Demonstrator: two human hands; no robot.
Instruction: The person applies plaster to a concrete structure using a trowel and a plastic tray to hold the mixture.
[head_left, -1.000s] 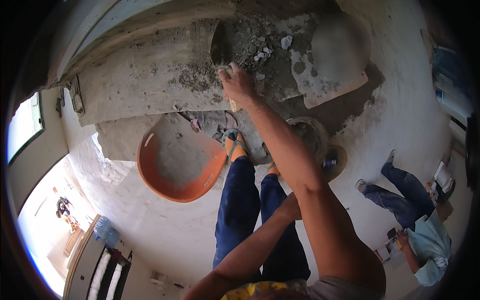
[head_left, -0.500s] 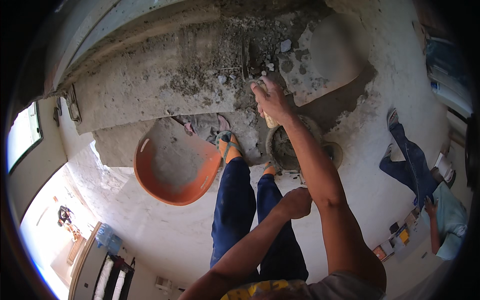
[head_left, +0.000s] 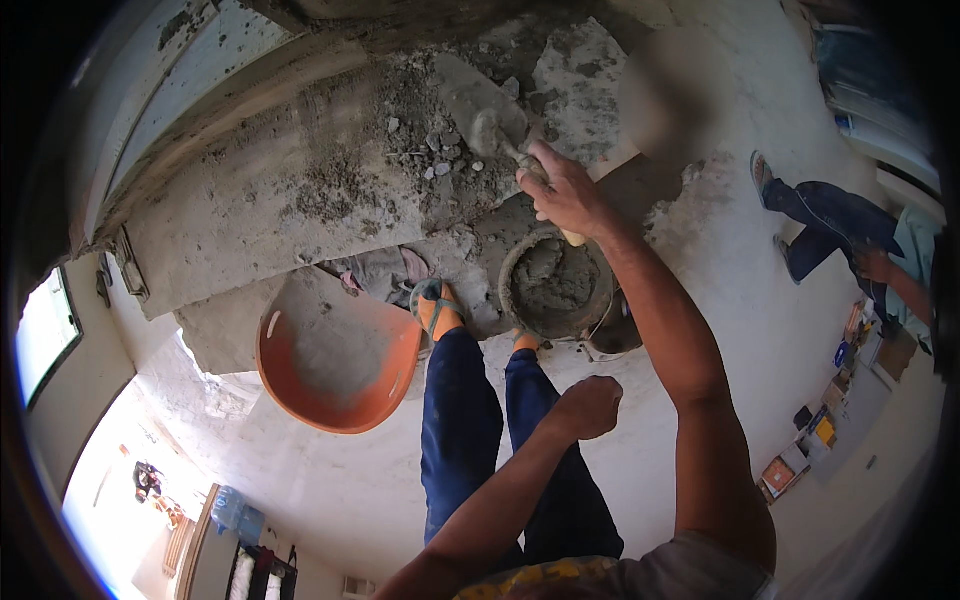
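My right hand [head_left: 560, 190] grips the wooden handle of a trowel [head_left: 495, 128], whose grey blade lies on a heap of wet mortar and rubble [head_left: 420, 165] spread over a concrete slab. My left hand [head_left: 590, 405] hangs as a closed fist with nothing in it, above my blue trouser legs. A round bucket of grey mortar [head_left: 553, 283] stands just below my right hand, by my sandalled feet [head_left: 437, 305].
An orange plastic basin [head_left: 335, 360] coated with cement lies left of my feet. Another person in blue trousers [head_left: 830, 215] sits at the right edge. Small boxes and tools [head_left: 820, 435] line the floor at lower right. A window [head_left: 45, 330] glows at left.
My right hand has shifted the trowel rightward along the mortar heap. My left fist has dropped lower and further from the bucket. The person at right has moved up in the picture.
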